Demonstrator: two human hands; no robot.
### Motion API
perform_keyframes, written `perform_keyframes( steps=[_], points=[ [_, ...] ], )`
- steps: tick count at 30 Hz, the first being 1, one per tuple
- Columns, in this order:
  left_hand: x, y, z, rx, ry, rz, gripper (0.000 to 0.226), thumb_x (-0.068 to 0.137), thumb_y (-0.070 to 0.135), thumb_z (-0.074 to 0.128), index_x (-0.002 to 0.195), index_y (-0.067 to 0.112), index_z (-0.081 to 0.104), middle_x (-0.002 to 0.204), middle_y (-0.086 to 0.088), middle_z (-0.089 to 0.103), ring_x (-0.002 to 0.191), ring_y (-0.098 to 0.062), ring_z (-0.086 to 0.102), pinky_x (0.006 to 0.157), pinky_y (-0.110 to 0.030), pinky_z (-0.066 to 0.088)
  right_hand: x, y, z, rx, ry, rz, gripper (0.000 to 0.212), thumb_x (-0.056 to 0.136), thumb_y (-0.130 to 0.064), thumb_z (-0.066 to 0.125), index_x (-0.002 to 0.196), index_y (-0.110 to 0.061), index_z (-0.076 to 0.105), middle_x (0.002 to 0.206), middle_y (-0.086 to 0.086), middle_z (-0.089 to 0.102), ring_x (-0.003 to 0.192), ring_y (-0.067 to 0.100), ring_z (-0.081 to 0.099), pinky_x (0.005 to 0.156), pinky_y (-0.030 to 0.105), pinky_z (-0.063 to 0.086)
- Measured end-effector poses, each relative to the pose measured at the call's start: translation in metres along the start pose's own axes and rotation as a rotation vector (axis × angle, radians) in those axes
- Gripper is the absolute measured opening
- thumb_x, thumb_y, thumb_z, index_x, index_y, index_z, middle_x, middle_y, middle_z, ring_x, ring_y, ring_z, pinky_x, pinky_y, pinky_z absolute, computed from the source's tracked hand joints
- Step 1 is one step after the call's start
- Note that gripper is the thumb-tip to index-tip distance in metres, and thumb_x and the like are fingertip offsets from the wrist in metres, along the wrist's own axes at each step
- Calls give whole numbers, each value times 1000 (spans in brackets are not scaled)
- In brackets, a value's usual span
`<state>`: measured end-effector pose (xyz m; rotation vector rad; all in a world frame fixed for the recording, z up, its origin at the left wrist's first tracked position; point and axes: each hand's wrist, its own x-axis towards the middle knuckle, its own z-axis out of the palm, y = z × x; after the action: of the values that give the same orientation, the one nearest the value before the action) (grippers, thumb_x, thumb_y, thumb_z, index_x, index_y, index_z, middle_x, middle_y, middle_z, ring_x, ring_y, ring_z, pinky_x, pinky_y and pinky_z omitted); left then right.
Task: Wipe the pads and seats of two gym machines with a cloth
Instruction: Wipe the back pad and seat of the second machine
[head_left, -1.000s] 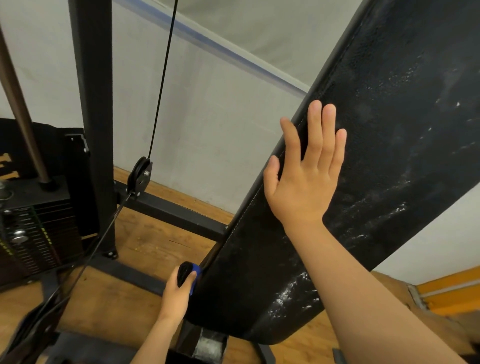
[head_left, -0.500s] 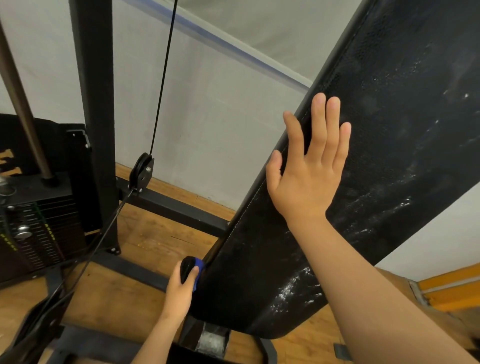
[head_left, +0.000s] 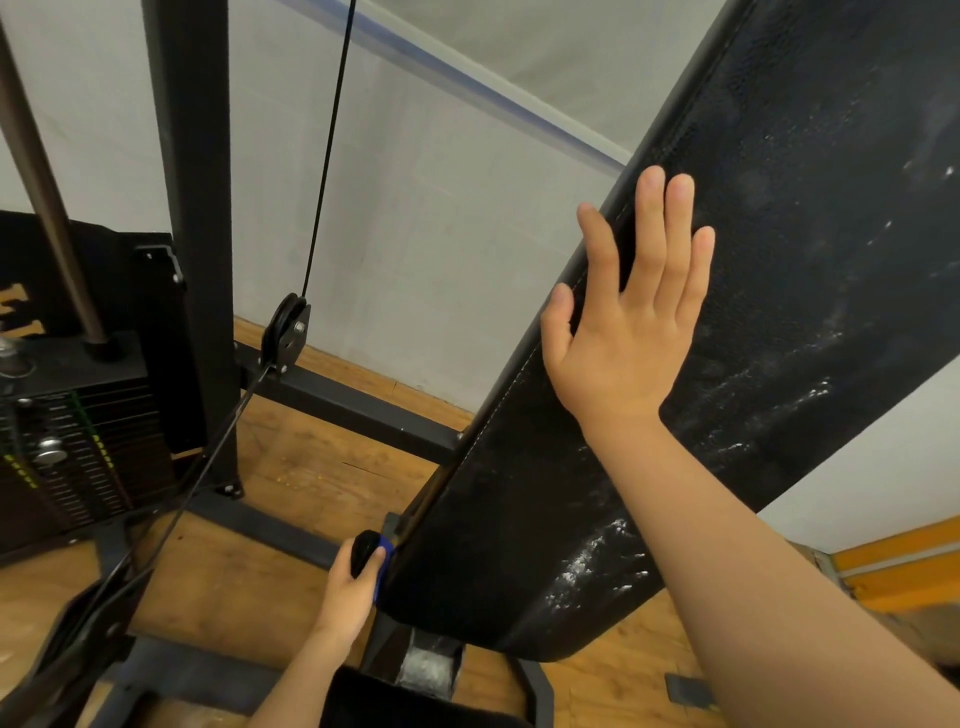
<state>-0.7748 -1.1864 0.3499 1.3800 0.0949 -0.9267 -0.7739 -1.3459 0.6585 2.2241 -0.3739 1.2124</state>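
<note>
A long black back pad (head_left: 753, 332) slants from lower middle to upper right, with whitish smears on its vinyl. My right hand (head_left: 623, 332) lies flat and open against the pad's left edge, fingers pointing up. Low down, my left hand (head_left: 348, 582) is closed around a black knob with a blue collar (head_left: 369, 553) at the pad's lower left edge. The top of a black seat (head_left: 405, 701) shows at the bottom edge. No cloth is visible in either hand.
A black upright post (head_left: 192, 234) with a cable and pulley (head_left: 285, 332) stands left of the pad. A weight stack (head_left: 78, 441) sits at far left. Black frame bars (head_left: 353, 405) cross the wooden floor; a white wall stands behind.
The view has tilted slightly, so both hands and the pad sit a little lower and to the right in the picture. Neither hand has changed its hold.
</note>
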Motion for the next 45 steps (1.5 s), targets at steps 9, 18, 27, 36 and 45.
perform_keyframes(
  steps=[9,18,27,36,45],
  points=[
    [3,-10,0,107,40,-64,29,99,13,46,102,40,56,121,-9,53,116,-29,50,104,-48,39,-1,1,0,9,-20,-3,49,91,-25,45,137,-12,51,149,21,35,140,37,26,117,50,18],
    [-48,50,5,-97,-63,96,29,94,9,56,121,22,59,112,2,65,107,-16,60,95,-36,46,1,-1,-5,21,-79,19,49,91,-25,47,139,-15,48,152,19,32,142,33,20,118,49,16],
    [-117,50,-9,-109,-59,105,38,84,-2,65,114,21,62,113,-4,66,106,-21,62,90,-41,50,-53,-36,-85,469,-475,203,58,91,-18,56,145,-13,37,156,4,28,147,16,13,120,33,6],
    [-158,6,-15,-180,-134,-5,40,77,10,69,115,5,59,112,-18,67,106,-30,64,94,-44,49,-244,-118,-157,958,-979,1045,60,89,-43,60,143,-35,32,136,-19,44,122,-7,40,102,15,37],
    [-147,-47,-19,25,-99,-75,26,85,16,68,110,12,65,103,-10,72,96,-23,69,87,-38,53,-317,-144,-154,1532,-784,1881,31,86,-22,69,116,-15,64,112,5,70,107,17,65,101,41,48]
  ],
)
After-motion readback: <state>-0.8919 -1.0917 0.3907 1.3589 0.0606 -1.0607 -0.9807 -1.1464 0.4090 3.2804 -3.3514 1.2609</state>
